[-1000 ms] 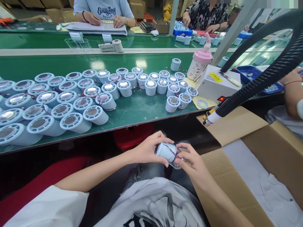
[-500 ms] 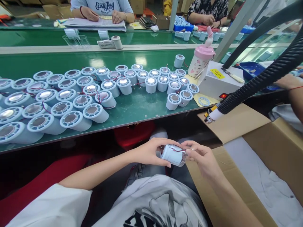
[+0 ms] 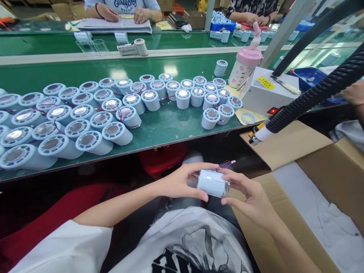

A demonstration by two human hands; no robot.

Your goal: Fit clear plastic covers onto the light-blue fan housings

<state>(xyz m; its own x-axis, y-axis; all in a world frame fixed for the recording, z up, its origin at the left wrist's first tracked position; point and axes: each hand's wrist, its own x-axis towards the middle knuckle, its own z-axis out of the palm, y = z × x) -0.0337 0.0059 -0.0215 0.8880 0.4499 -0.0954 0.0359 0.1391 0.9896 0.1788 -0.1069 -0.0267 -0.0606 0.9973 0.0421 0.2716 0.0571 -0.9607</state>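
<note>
Above my lap, a light-blue cylindrical housing [image 3: 212, 183] lies on its side between my hands, with clear plastic at its right end. My left hand [image 3: 183, 182] curves round its left part, thumb below and fingers over the top. On the right end, the fingers and thumb of my right hand [image 3: 247, 193] grip the clear plastic part. Thin red and dark wires [image 3: 226, 164] with a small white connector stick up from the top of the housing. Many similar blue housings [image 3: 117, 133], with round metallic centres, stand on the green table [image 3: 159, 129].
An open cardboard box [image 3: 273, 197] with a white liner is at my right. Over it hangs a black flexible hose [image 3: 307, 98] from a white machine [image 3: 273, 89]. A pink-lidded cup [image 3: 245, 68] stands beside the machine. Two people sit across the table.
The wires, which ran along the housing to my right fingers, now stick up loose above it. My right hand has shifted onto the housing's right end.
</note>
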